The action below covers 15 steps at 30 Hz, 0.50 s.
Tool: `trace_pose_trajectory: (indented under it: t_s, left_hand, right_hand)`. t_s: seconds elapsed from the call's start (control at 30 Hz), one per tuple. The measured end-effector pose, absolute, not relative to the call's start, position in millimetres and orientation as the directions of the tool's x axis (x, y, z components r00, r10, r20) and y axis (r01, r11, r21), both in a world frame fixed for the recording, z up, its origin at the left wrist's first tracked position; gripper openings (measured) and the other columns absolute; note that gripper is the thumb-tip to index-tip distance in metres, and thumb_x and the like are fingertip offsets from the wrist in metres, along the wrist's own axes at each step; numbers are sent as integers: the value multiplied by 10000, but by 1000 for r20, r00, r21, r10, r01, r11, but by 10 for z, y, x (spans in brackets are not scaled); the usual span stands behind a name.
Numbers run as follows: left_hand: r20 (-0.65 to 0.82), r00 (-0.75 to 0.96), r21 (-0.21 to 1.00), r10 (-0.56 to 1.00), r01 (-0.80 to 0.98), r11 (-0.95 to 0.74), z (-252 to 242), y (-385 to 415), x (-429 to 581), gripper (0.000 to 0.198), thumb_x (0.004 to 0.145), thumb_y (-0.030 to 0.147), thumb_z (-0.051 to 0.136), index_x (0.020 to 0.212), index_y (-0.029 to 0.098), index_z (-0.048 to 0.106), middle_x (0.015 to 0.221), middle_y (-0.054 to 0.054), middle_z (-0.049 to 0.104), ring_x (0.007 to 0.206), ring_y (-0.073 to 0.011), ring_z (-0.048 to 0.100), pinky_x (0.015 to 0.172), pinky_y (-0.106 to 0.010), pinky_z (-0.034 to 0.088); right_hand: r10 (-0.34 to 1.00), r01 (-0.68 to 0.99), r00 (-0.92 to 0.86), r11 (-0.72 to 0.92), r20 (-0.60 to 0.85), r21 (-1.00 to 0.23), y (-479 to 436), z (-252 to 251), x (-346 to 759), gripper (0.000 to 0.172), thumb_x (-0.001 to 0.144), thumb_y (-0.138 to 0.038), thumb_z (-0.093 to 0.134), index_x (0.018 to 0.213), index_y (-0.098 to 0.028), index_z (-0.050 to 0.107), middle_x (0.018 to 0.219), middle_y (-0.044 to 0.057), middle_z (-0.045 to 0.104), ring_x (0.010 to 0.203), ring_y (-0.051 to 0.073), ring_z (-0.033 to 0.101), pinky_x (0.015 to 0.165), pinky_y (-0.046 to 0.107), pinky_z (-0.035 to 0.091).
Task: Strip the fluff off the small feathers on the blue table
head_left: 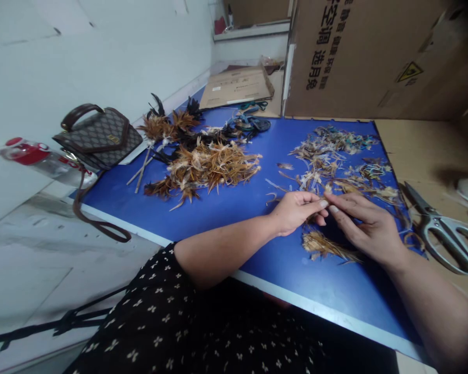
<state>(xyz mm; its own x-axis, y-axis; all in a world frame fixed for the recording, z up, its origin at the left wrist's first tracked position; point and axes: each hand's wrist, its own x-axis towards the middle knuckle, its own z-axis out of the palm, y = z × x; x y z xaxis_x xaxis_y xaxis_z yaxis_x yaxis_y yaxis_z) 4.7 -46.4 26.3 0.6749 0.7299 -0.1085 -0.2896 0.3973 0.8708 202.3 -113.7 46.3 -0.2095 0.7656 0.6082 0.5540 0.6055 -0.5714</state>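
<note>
My left hand (299,212) is closed in a pinch, with a bit of brown feather showing at its fingers. Opposite it, my right hand (364,223) pinches at the same small piece, its thumb and fingertips almost touching the left ones; the piece is mostly hidden. Just below the hands lies a tan feather bunch (323,245) on the blue tabletop (257,249). Beyond them spreads a loose heap of feather scraps (323,150), brown, white and bluish. Left of my hands is a large pile of golden-brown feather bunches (214,166).
Open-bladed scissors (442,226) lie on cardboard at the right. A patterned handbag (101,136) and a water bottle (49,161) are at the left. Black-and-brown feather tufts (167,124), two thin sticks (141,171) and a flattened carton (236,85) lie farther back; a large cardboard box (359,62) stands behind.
</note>
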Motion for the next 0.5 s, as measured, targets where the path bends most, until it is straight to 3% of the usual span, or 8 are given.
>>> trace_pose_trajectory:
  t_s: [0.5]
  left_hand:
    - [-83,666,897,741,-274,347,290,-474,46,407,894,446,921,855,115,687,771,-11,731,639,-78,678,711,-261,524]
  right_hand:
    - [798,551,-215,575,563,-605,-1158,529,1994,391,1075,-304,702,1453,-292,803,1158,107,829,977,226,806,896,366,677]
